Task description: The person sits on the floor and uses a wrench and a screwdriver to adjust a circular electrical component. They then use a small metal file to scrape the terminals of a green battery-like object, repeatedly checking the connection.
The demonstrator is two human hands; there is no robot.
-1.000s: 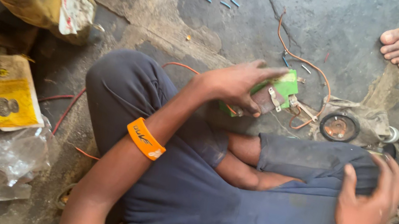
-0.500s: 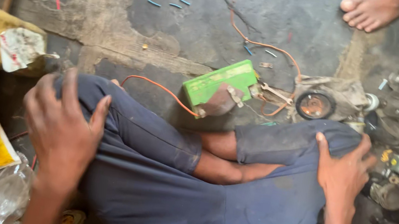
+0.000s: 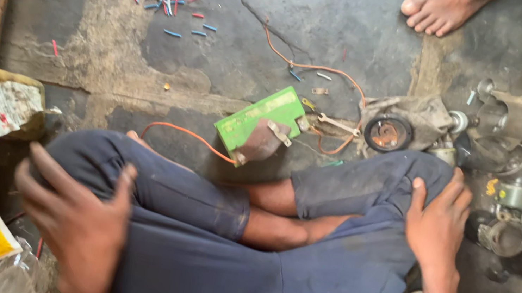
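Cracked concrete floor [image 3: 241,14] lies bare beyond the knees. Both hands rest spread and empty: left hand [image 3: 73,217] on the left knee, right hand [image 3: 437,224] on the right. Between and ahead of the fingers lies a green box [image 3: 258,124], apart from both, metal parts [image 3: 514,212] crowding just right of the right fingers.

We have one view only, from the head, looking almost straight down and close over our crossed legs [image 3: 242,250]. Lower left sits the left hand [image 3: 72,220], somewhat blurred; right of centre the right hand [image 3: 437,224]. The floor [image 3: 313,13] fills the upper frame.
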